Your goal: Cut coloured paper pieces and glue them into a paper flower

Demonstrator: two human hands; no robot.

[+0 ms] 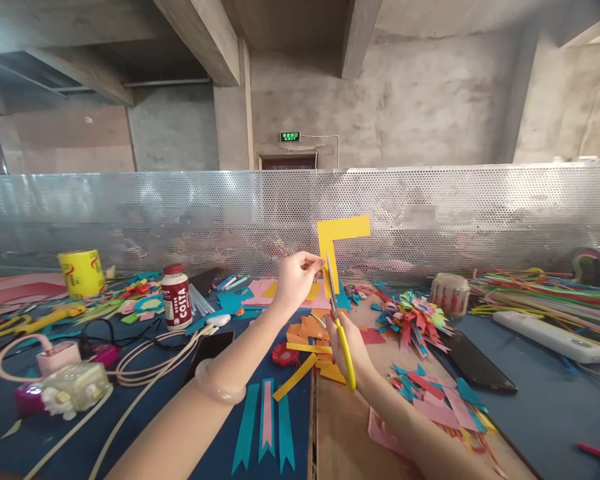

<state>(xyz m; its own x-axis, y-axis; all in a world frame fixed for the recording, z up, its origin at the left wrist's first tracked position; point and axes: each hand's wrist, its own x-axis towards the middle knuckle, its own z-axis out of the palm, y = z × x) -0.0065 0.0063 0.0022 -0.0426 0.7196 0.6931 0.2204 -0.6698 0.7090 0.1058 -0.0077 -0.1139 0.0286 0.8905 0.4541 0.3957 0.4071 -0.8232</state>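
Note:
My left hand (pixel 300 277) pinches the edge of a yellow L-shaped piece of paper (pixel 345 228), held up above the table. Yellow-handled scissors (pixel 349 350) are in my right hand (pixel 349 347), their blades pointing up along the paper's vertical strip. Below my hands lie cut yellow strips (pixel 296 378), orange paper pieces (pixel 303 330) and a red paper flower (pixel 285 355). Nearer to me, blue ribbon-shaped strips (pixel 246 427) with notched ends flank a pink one (pixel 267 417).
A Costa bottle (pixel 177 298), a roll of yellow tape (pixel 81 273) and cables stand or lie at left. To the right are a multicoloured paper flower (pixel 413 320), a black phone (pixel 480 363), a glass jar (pixel 450 295) and a white power strip (pixel 550 337). A perforated metal panel (pixel 205 213) runs behind.

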